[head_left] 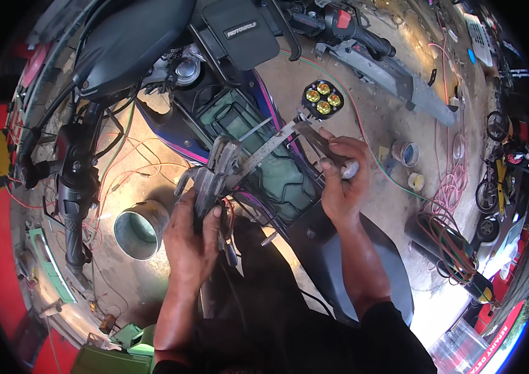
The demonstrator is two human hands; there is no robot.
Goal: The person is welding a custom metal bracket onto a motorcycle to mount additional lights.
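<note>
My left hand (191,240) is closed around a worn, dark grey metal tool (209,181) with thick jaw-like parts; I cannot tell its exact kind. A flat metal bar (267,149) slants up and right from those jaws. At the bar's far end is a black lamp (322,100) with several yellow lenses. My right hand (345,184) grips a brownish, wedge-shaped metal piece (317,142) with a pale rounded end (350,168). Its narrow tip lies close to the bar near the lamp; whether they touch is unclear.
Beneath my hands stands a motorcycle with an exposed green centre section (277,181) and dark seat (352,255). Its handlebar grip (74,243) is at left. A metal bucket (140,230), small paint cans (406,153), coiled pink hoses (454,187) and a gas cylinder (445,252) surround it.
</note>
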